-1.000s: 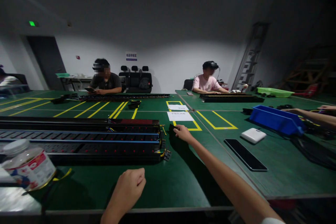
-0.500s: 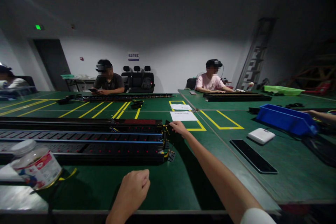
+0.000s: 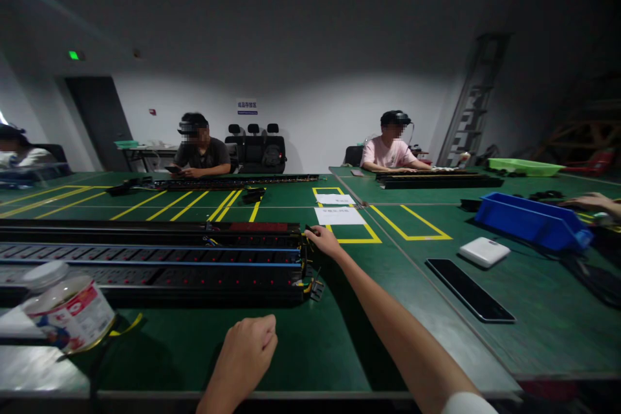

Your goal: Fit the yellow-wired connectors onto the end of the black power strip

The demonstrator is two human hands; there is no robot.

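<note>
Long black power strips with rows of red-dotted sockets and blue edges lie side by side on the green table. At the right end of the rear strip, my right hand pinches a small black end piece between thumb and fingers. Yellow wires show beside it. A grey-black connector block hangs by wires from the nearest strip's end. My left hand is closed in a fist near the table's front edge, in front of the strips. Nothing sticks out of it.
A clear jar with a label stands at front left. To the right are a phone, a white box and a blue bin. Paper sheets lie behind my right hand. Co-workers sit across the table; another person's hand shows at far right.
My right hand has shifted slightly left, bringing the black piece closer to the strip's end. My left fist stays put. The other person's hand at far right has moved.
</note>
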